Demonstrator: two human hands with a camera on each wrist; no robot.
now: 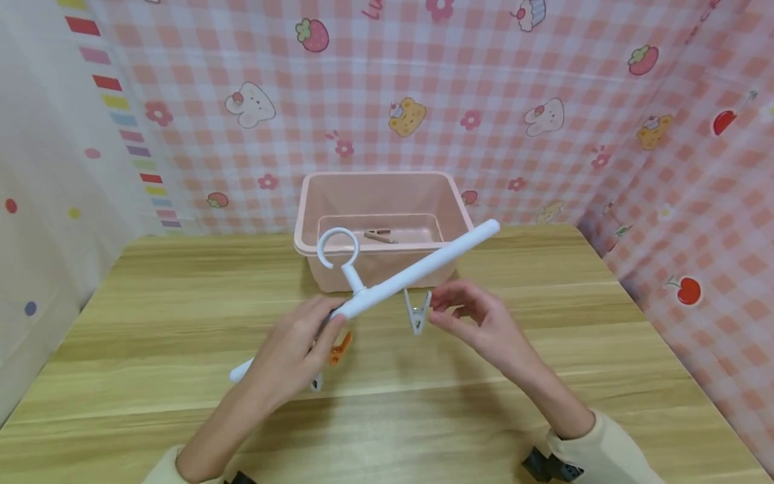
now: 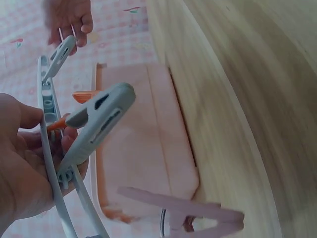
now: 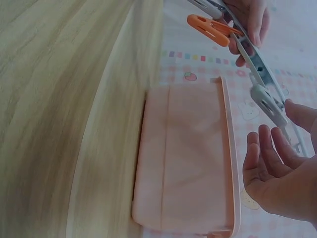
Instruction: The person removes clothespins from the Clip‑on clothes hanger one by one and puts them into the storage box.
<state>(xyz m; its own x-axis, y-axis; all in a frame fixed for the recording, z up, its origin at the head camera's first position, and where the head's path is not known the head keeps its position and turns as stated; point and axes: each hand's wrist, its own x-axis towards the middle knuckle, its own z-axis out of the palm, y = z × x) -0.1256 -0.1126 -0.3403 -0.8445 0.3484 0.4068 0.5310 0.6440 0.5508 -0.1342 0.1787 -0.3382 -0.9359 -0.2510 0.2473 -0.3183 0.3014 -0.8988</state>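
Observation:
My left hand (image 1: 296,346) grips the white bar of a clip hanger (image 1: 423,267) near its middle, with the bar tilted up to the right and its round hook on top. A grey clip (image 1: 416,312) hangs from the bar's right half. Right at that clip is my right hand (image 1: 478,316), its thumb and fingers parted and loosely bent in the right wrist view. An orange clip (image 3: 210,30) and another grey clip (image 2: 99,131) sit along the bar by my left hand. A pink clip (image 2: 193,213) shows low in the left wrist view.
Behind the hanger a pink tub (image 1: 377,178) stands on the wooden table (image 1: 181,296) against a checked cloth (image 1: 338,87). A small brownish clip (image 1: 379,236) lies inside the tub. Cloth also covers the left and right sides.

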